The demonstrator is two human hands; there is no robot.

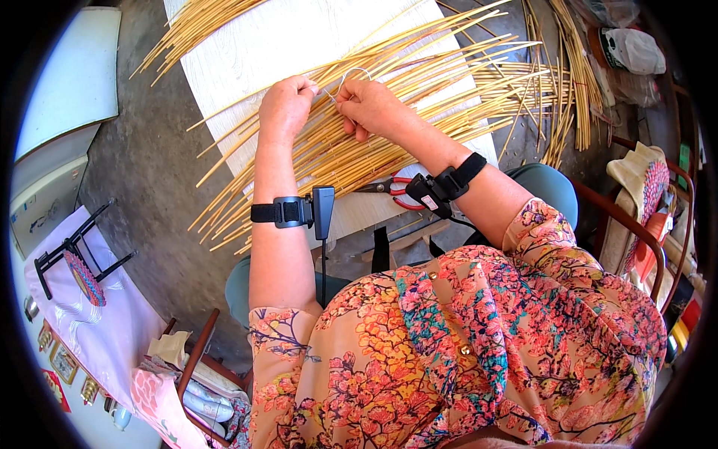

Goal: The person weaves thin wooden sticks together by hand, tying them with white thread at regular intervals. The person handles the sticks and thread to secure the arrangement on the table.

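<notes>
Above a spread of long, thin yellow-brown canes (336,161) on a pale wood-grain board, both my hands are raised close together. My left hand (286,108) is closed in a pinch around one end of a thin white string or wire. My right hand (368,108), just to its right, pinches the same white strand (357,70), which curves up in a small loop behind the fingers. Whether the strand passes around any canes is hidden by my hands. Red-handled cutters (400,191) lie at the board's near edge, partly behind my right forearm.
More canes (196,26) lie at the board's far left, and another heap (568,82) spreads on the floor at right. The pale board (224,63) lies beneath. A wooden chair (198,352) stands at lower left. White plastic bags (636,51) sit at upper right.
</notes>
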